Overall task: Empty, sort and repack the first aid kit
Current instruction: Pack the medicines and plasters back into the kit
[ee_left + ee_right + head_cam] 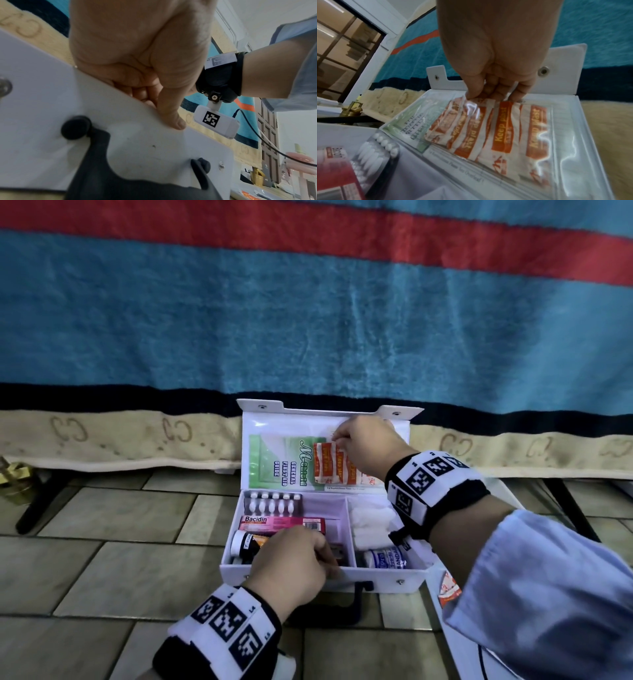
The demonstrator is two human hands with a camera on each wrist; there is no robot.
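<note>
first aid kit (404, 579), lower centre of frame, lid raised. right hand (368, 446) pinched on plaster strips (501, 127) in lid pocket. left hand (291, 563) curled over front wall.

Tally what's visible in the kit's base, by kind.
Pill strip: 1
Bacidin box: 1
Bottle: 1
Cotton: 1
Bandage roll: 1
Total: 5; anything under the left hand is hidden.
</note>
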